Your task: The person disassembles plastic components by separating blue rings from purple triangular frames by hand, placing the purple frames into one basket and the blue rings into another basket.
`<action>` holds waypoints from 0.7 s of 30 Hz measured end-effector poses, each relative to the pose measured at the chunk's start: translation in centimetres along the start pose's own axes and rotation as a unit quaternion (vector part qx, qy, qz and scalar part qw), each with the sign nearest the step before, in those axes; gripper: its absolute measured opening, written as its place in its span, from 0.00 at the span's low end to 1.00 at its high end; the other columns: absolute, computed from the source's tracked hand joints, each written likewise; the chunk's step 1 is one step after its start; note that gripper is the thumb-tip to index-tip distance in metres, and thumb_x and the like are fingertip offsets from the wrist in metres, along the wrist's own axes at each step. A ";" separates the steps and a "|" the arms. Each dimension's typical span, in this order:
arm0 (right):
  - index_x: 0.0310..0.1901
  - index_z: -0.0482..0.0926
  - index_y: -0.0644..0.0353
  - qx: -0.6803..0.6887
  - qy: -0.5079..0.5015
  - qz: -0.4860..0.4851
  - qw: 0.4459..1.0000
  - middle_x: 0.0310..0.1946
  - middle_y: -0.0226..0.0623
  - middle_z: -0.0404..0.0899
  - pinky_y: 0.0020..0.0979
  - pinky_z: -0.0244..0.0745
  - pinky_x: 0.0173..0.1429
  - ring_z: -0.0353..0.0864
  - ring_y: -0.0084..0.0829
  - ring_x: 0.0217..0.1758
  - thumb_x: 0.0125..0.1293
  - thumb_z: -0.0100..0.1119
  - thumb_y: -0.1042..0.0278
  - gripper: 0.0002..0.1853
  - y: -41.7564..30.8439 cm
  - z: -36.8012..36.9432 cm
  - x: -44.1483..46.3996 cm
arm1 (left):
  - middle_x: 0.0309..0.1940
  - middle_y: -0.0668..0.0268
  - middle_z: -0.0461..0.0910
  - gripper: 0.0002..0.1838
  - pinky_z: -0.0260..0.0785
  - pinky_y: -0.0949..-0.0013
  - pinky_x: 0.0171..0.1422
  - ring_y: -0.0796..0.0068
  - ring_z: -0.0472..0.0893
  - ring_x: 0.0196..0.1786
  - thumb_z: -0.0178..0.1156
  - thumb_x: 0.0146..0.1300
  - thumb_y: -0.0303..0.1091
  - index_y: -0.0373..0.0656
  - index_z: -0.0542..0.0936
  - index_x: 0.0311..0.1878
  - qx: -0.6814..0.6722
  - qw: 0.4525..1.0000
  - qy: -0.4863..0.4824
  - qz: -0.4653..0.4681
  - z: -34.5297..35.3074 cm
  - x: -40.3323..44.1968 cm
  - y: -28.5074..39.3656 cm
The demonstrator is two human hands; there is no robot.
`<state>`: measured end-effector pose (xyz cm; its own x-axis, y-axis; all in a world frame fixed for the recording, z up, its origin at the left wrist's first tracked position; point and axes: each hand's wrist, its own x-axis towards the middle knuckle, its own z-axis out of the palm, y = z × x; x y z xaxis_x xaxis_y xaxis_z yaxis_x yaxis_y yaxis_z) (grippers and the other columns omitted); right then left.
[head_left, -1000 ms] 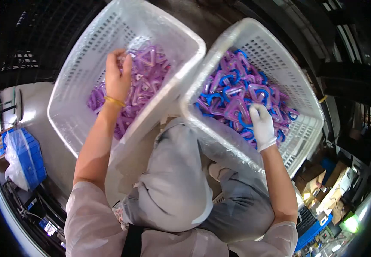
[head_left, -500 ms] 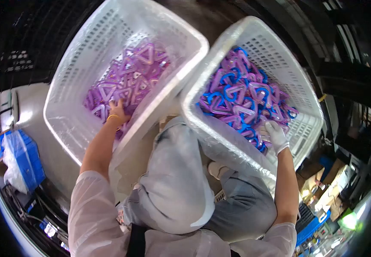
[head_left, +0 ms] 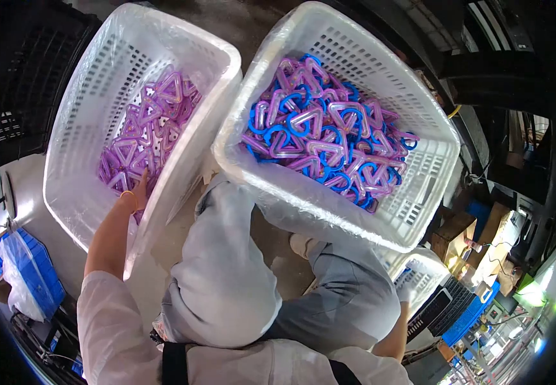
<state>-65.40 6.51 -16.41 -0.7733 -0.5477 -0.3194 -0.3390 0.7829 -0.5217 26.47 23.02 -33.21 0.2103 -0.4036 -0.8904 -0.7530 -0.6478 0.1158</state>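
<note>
My left hand (head_left: 140, 191), bare with a yellow band at the wrist, reaches into the left white basket (head_left: 217, 83). It touches a pile of purple triangular rings (head_left: 146, 135); one finger stretches out, the others are mostly hidden. My right hand (head_left: 405, 294) wears a white glove and is low beside my knee, at a smaller white basket (head_left: 427, 273) with something blue in it. Its fingers are hidden. The right white basket (head_left: 329, 221) contains purple triangular rings (head_left: 329, 154) mixed with blue rings (head_left: 278, 136); neither hand is in it.
Both large baskets have clear plastic film over their walls and stand before my knees. A blue crate (head_left: 37, 273) with plastic film is at the left. Cardboard boxes (head_left: 454, 234) and another blue crate (head_left: 470, 321) are at the right.
My right hand has left the right basket and moved down to the smaller basket beside my knee. My left hand stays in the left basket. The view has shifted, so both large baskets appear further left.
</note>
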 end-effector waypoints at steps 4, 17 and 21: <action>0.56 0.73 0.64 0.024 -0.037 0.198 0.979 0.45 0.47 0.78 0.33 0.75 0.46 0.79 0.37 0.40 0.73 0.47 0.58 0.19 7.8 3.8 -7.3 | 0.63 0.39 0.68 0.39 0.62 0.51 0.68 0.40 0.69 0.65 0.60 0.62 0.34 0.45 0.49 0.70 0.052 0.998 0.001 -0.033 1.9 1.3 -1.1; 0.47 0.74 0.59 0.122 -0.064 0.270 0.953 0.32 0.33 0.72 0.28 0.68 0.35 0.71 0.25 0.29 0.74 0.48 0.55 0.16 10.9 8.9 -12.0 | 0.49 0.46 0.75 0.21 0.66 0.54 0.59 0.44 0.74 0.52 0.56 0.69 0.36 0.35 0.73 0.61 -0.103 0.794 0.599 0.008 -11.6 -6.3 0.2; 0.45 0.75 0.58 0.140 -0.043 0.239 0.960 0.28 0.29 0.70 0.26 0.66 0.31 0.68 0.22 0.26 0.74 0.48 0.54 0.15 9.1 8.0 -11.9 | 0.55 0.54 0.76 0.20 0.65 0.62 0.64 0.59 0.75 0.57 0.54 0.72 0.35 0.36 0.73 0.63 -0.246 0.694 0.652 0.180 -19.6 -11.3 12.7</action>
<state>-55.01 17.74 -23.72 -0.7536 -0.1780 -0.6328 0.2095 0.8474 -0.4879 26.75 6.68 -12.99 0.6912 -0.6299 0.3542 -0.6668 -0.3669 0.6487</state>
